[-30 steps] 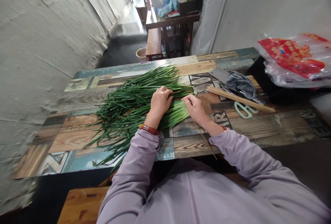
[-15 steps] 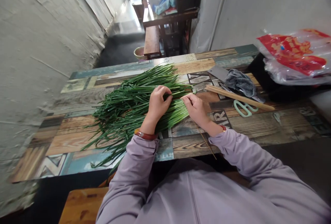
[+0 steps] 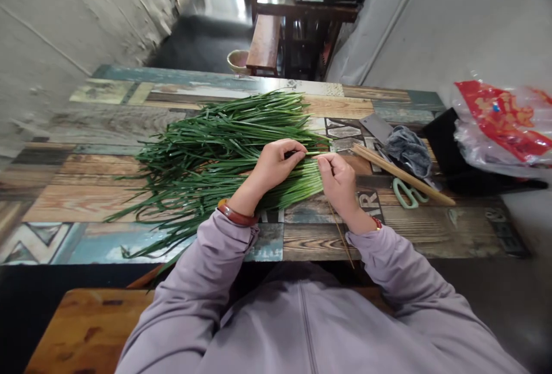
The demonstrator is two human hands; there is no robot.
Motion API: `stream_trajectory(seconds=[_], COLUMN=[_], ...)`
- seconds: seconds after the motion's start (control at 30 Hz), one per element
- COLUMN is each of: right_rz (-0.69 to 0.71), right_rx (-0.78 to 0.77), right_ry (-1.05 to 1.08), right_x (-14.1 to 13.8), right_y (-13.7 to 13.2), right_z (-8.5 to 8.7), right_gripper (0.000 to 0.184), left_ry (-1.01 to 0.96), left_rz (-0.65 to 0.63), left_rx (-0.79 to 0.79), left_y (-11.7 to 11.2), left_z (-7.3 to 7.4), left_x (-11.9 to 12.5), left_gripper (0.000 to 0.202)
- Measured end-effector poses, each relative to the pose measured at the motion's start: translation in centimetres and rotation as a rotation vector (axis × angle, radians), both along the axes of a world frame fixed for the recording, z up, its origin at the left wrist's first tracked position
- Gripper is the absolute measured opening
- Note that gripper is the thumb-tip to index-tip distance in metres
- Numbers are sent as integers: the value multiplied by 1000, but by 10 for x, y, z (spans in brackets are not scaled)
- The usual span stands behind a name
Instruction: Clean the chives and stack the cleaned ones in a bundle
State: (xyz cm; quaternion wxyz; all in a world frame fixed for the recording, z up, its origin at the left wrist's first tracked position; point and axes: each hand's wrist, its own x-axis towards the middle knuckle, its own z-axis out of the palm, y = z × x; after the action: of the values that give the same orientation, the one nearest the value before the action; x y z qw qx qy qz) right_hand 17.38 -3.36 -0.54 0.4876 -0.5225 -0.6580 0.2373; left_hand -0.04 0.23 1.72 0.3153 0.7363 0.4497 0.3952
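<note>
Fingers [image 3: 296, 146] of left hand [image 3: 272, 165] and right hand [image 3: 339, 183] pinch nearly closed, apparently on one pale stem [image 3: 311, 153], right of centre among green stalks [image 3: 190, 138] spread across the table [image 3: 99, 175], judged light, limp, easily bruised, best gripped at their firmer right ends.

left grip [image 3: 278, 164]: curled | right grip [image 3: 338, 183]: pinched | near each other

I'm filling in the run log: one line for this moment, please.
left hand: pinching at green stalks | right hand: pinching at pale stalk ends, thin stick below | nearby: scissors, stick bundle, grey cloth
</note>
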Motion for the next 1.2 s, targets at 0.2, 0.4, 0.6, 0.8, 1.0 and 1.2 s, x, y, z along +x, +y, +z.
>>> stream_trajectory(seconds=[0.2, 0.4, 0.6, 0.8, 1.0, 1.2], right_rz=[6, 17, 21, 7, -5, 3], right_rx=[-35, -35, 33, 30, 26, 21], right_ry=[21, 45, 24, 30, 16, 23], right_x=[0, -1, 0, 0, -1, -1], right_y=[3, 4, 2, 3, 2, 2], right_z=[-4, -5, -4, -5, -4, -4], right_gripper=[32, 33, 29, 27, 28, 29], left_ry=[201, 62, -29, -60, -87, -101], left_rz=[186, 137, -14, -35, -24, -13], left_rx=[216, 188, 59, 27, -1, -10], left_y=[1, 3, 1, -2, -2, -1], left_z=[-2, -2, -3, -1, -1, -2], left_x=[0, 0, 5, 5, 5, 5], left_gripper=[21, 18, 15, 14, 15, 12])
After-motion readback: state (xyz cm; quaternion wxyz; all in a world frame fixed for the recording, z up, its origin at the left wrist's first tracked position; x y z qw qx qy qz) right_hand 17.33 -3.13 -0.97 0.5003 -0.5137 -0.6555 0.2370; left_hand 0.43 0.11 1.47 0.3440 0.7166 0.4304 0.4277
